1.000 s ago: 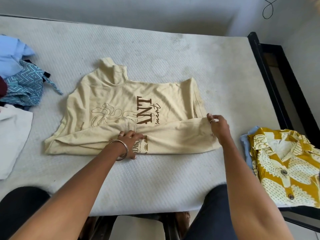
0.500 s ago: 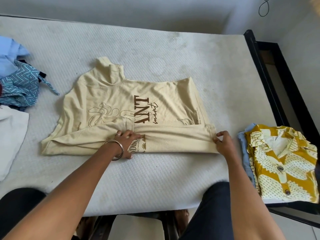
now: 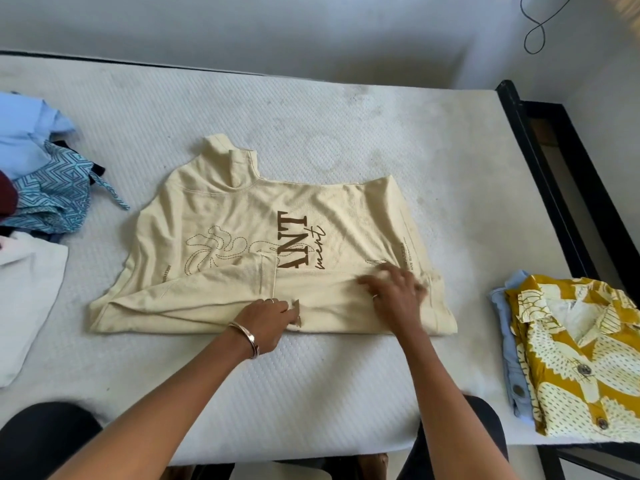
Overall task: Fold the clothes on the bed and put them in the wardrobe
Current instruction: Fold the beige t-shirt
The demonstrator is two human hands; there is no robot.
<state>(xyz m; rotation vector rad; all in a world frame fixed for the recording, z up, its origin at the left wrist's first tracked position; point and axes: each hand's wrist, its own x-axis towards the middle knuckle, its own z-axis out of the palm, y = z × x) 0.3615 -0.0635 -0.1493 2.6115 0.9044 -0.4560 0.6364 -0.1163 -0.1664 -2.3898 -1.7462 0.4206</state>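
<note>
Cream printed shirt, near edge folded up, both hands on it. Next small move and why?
Probably fold the far side toward the near edge: the cream printed shirt has only its near strip folded, with left hand and right hand resting on it.

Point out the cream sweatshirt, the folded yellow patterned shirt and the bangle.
cream sweatshirt (image 3: 221, 216): head view, chest panel left of the print.
folded yellow patterned shirt (image 3: 568, 368): head view, buttoned front.
bangle (image 3: 247, 336): head view, band on the left wrist.
</note>
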